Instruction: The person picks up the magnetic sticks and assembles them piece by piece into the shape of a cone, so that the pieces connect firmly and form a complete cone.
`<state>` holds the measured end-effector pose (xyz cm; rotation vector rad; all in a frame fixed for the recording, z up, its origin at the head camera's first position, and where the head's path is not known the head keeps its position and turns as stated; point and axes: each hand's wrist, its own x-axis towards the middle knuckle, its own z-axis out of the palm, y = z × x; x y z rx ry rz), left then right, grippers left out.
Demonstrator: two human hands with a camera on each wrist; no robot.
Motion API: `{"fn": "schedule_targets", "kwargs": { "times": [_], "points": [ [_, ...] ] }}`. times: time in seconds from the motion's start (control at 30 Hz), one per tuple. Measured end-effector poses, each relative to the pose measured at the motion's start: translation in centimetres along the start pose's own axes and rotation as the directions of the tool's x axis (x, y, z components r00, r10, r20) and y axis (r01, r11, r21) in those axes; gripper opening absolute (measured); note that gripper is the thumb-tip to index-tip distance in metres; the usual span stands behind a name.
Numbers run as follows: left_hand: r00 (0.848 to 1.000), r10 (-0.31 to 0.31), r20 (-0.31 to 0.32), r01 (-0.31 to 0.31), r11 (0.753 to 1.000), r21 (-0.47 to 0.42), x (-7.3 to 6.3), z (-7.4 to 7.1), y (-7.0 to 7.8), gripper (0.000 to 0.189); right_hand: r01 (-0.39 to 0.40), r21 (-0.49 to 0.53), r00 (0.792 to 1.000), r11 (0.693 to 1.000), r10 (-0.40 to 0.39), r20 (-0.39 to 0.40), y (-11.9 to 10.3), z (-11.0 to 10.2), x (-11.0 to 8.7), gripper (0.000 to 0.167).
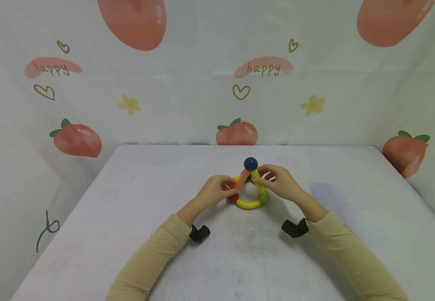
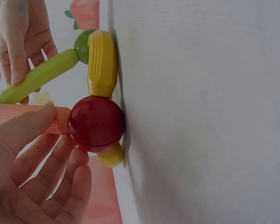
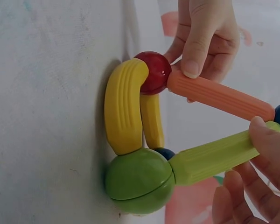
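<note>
Closest to my right wrist sits the green ball (image 3: 139,181), resting on the desk (image 1: 134,217). I take that ball as my landmark. From it a lime-green rod (image 3: 214,157) slopes upward, and my right hand (image 1: 279,184) pinches that rod between thumb and fingertips near its upper end. A curved yellow piece (image 3: 123,106) lies on the desk, running from the green ball across to a red ball (image 3: 154,72). A second curved yellow piece (image 3: 151,120) lies just behind the first, also between those two balls, and a dark blue ball (image 3: 165,152) peeks out right behind the green one.

On the far side of the arch from the green ball, an orange rod (image 3: 219,95) rises out of the red ball. My left hand (image 1: 215,190) grips it, thumb pressed on top close to the red ball, the other fingers curled loosely beneath. Both rods lean toward each other and meet high above the green ball at another dark blue ball (image 1: 250,163), which caps the little frame.

My beige sleeves (image 1: 157,255) stretch back toward me, each wrist carrying a small black camera (image 1: 200,233). Beyond the desk hangs a white backdrop (image 1: 202,83) printed with peaches, hearts and the word "happy".
</note>
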<state>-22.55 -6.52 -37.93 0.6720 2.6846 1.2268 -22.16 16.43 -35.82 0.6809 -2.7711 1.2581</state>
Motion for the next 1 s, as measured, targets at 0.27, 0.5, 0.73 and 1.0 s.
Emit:
{"fn": "schedule_targets", "kwargs": {
  "times": [0.27, 0.5, 0.73, 1.0],
  "points": [
    [0.999, -0.03, -0.015, 0.03, 1.0, 0.005, 0.6, -0.1, -0.1, 0.027, -0.017, 0.003, 0.999, 1.0, 0.017, -0.047, 0.2, 0.4, 0.5, 0.029],
    [0.999, -0.033, -0.029, 0.033, 0.999, 0.001, 0.9, -0.1, -0.3, 0.027, -0.012, -0.005, 0.998, 1.0, 0.012, -0.068, 0.5, 0.5, 0.9, 0.03],
    [0.998, -0.049, -0.032, 0.049, 0.999, -0.005, 1.1, -0.2, -0.2, 0.028, -0.015, -0.006, 0.997, 1.0, 0.015, -0.079, 0.5, 0.6, 1.1, 0.029],
    [0.997, -0.071, -0.029, 0.071, 0.997, -0.023, 0.8, -0.5, -0.4, 0.034, -0.039, -0.012, 0.997, 0.999, 0.038, -0.064, 0.9, 0.4, 0.6, 0.036]
  ]
}}
